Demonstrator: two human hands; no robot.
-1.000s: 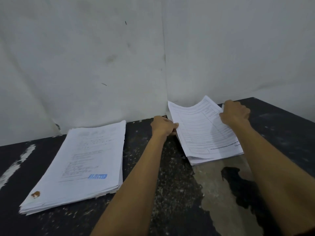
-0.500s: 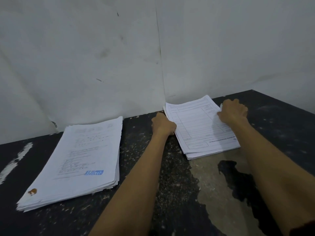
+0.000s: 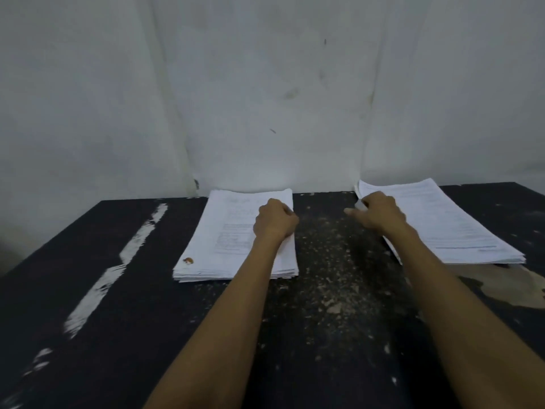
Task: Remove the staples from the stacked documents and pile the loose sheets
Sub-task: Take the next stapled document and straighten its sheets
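Stained, creased white wall [image 3: 265, 98] fills the upper half of the view, and below it a dark table [image 3: 330, 290] with flaking paint is seen, its near edge cut off by the frame. At the far left a white paint streak [image 3: 118, 261] is smeared along the tabletop. Next, a left pile [image 3: 230, 240] of white printed sheets is laid flat against the wall, with a small brown mark [image 3: 188, 261] at its near left corner; the print is too blurred to be read. The left hand [image 3: 275, 221] is rested on this pile's far right edge with knuckles up and fingers curled under, so that the fingertips are hidden and it cannot be told whether any sheet is gripped. A speckled strip of bare table separates the two forearms. The right hand [image 3: 380, 214] is set at the far left corner of the right pile [image 3: 448, 228], with the thumb stretched leftward and the fingers curled; a small white piece [image 3: 360, 204] is pinched there, though whether it is a sheet's corner or something separate cannot be made out. That pile's left edge is hidden by the forearm. No staple can be distinguished at this sharpness. Beside its near right corner a pale bare patch [image 3: 501, 286] is exposed in the paint.
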